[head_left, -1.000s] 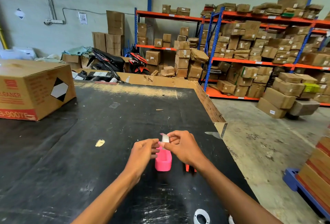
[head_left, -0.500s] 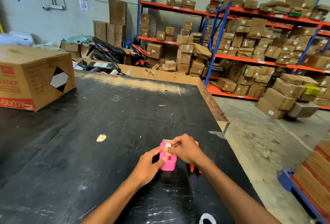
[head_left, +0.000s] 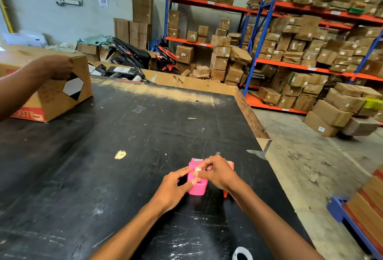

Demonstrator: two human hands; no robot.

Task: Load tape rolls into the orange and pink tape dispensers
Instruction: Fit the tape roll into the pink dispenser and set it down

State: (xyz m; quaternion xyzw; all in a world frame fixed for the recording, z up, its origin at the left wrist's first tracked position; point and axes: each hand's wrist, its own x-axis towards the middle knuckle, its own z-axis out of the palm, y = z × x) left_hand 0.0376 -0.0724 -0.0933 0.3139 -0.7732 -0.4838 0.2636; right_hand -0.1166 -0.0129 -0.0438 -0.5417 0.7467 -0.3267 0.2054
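Even, soft daylight; wide-angle bending at the edges; slight blur at far left.

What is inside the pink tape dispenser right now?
A bit of pale tape shows at the top of the pink dispenser, pinched by the right hand. The left hand steadies its side. The fingers cover the cavity, so whether the roll is seated cannot be seen.

The pink dispenser looked like smooth, glossy plastic. The black tabletop was matt and scuffed, and the far-left box plain cardboard.
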